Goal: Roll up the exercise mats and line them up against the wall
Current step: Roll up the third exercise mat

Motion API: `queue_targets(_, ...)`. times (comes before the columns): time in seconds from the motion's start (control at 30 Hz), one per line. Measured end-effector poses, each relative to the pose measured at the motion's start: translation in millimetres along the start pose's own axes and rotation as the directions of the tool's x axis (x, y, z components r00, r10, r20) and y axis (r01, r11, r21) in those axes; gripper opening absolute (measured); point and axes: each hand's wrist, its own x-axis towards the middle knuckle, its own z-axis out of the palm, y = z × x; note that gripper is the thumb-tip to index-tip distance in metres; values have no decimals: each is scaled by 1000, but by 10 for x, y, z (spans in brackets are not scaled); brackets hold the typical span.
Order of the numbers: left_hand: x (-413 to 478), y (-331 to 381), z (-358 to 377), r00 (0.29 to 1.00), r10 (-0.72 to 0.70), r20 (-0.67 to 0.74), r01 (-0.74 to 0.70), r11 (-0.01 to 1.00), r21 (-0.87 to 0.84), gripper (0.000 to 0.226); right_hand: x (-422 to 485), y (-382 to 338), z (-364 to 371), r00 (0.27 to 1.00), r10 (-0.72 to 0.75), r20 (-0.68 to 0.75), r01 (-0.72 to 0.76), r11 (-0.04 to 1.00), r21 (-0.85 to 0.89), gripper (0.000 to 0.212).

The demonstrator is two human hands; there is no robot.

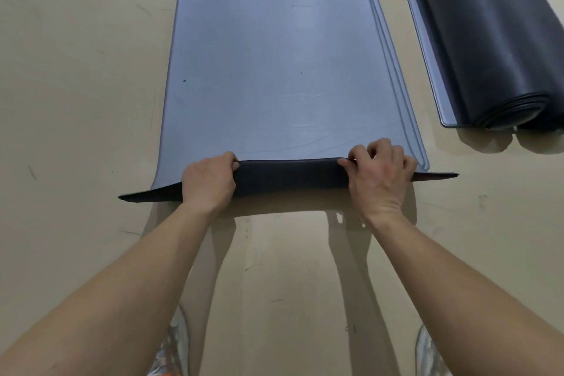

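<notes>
Blue-grey foam exercise mat (274,55) spread flat on the beige floor (76,101), long axis running straight ahead, away from the body. Near short edge turned over toward the far end, dark underside (287,177) showing as a narrow band across the width, both corners poking out flat beyond the hands. Left hand (209,181) and right hand (380,175) gripping that band, one either side of the midline, about equally near to it. Fingers (377,148) curled over the front lip of the fold and pinching the mat, not spread, not laid flat.

Judged as the very start of this roll: only a first turn formed, nearly the whole length lying ahead of the fingers. Calls for a push straight forward along the long axis, both hands level, or the roll probably skews.

Stepped ridge (390,64) along the right long side; a second mat beneath or a moulded border, cannot tell. Dark grey rolled mat (494,40) well apart to the right, roll axis roughly parallel with the flat mat's long side. No wall in view.
</notes>
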Motion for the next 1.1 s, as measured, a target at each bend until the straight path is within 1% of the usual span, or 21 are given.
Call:
queue_targets(0.07,30,-38,110,992,57,-109,-50,997,65,28,148,-69,79,1000,28,-14,-27,1000,11,20)
queue_targets(0.13,106,-101,193,978,105,-178,-91,992,90,25,309,-136,176,999,0,40,0,1000,-13,21)
queue_targets(0.2,237,-176,244,971,136,-196,-126,990,62,22,438,-171,265,997,-3,80,3,1000,8,24)
queue_targets(0.27,367,-223,276,964,183,-194,-175,983,58,21,460,-168,295,997,3,72,-7,998,60,29)
queue_targets(0.3,420,-231,296,963,197,-185,-188,980,64,21,420,-147,298,998,-13,69,7,996,85,34)
queue_targets(0.33,454,-226,312,965,196,-174,-186,980,74,21,343,-114,305,994,-49,101,40,995,92,42)
queue_targets(0.37,463,-209,322,968,187,-169,-174,981,88,21,241,-71,318,978,-96,187,83,994,77,56)
queue_targets(0.43,435,-160,354,970,161,-182,-144,984,106,19,71,44,363,889,-156,431,166,986,16,91)
queue_targets(0.47,406,-128,372,969,139,-202,-121,988,100,16,34,104,395,847,-169,505,197,980,-2,99)
queue_targets(0.5,371,-101,387,966,109,-235,-92,992,83,13,33,141,426,830,-186,525,216,976,4,99)
queue_targets(0.57,296,-60,426,951,39,-307,-30,999,32,10,82,167,485,833,-217,508,239,971,22,90)
queue_targets(0.63,192,-42,462,938,12,-345,-12,1000,2,17,106,149,509,818,-232,527,272,962,0,83)
queue_targets(0.67,126,-52,492,937,33,-347,-38,999,-7,23,103,151,527,815,-229,533,276,961,-9,82)
queue_targets(0.7,50,-82,538,946,68,-316,-77,997,-17,32,98,166,541,816,-226,532,273,962,-10,82)
queue_targets(0.73,-29,-123,593,964,103,-247,-112,994,-20,46,95,187,546,817,-227,530,271,963,-5,82)
queue_targets(0.8,-144,-242,711,983,161,-85,-157,986,53,76,110,216,551,814,-246,527,288,958,3,84)
queue_targets(0.83,-154,-299,762,983,182,-38,-178,979,98,85,126,225,560,814,-258,520,301,954,2,85)
queue_targets(0.87,-132,-342,793,979,202,-19,-199,973,117,86,133,228,574,819,-269,507,311,950,2,84)
queue_targets(0.97,18,-391,758,966,249,-63,-244,966,82,72,118,241,616,841,-276,466,308,951,7,83)
queue_targets(1.03,94,-364,648,965,256,-52,-252,965,67,71,177,229,560,827,-259,499,293,956,10,87)
queue_targets(1.1,102,-335,473,977,215,0,-215,976,23,63,307,166,420,812,-238,532,280,960,2,89)
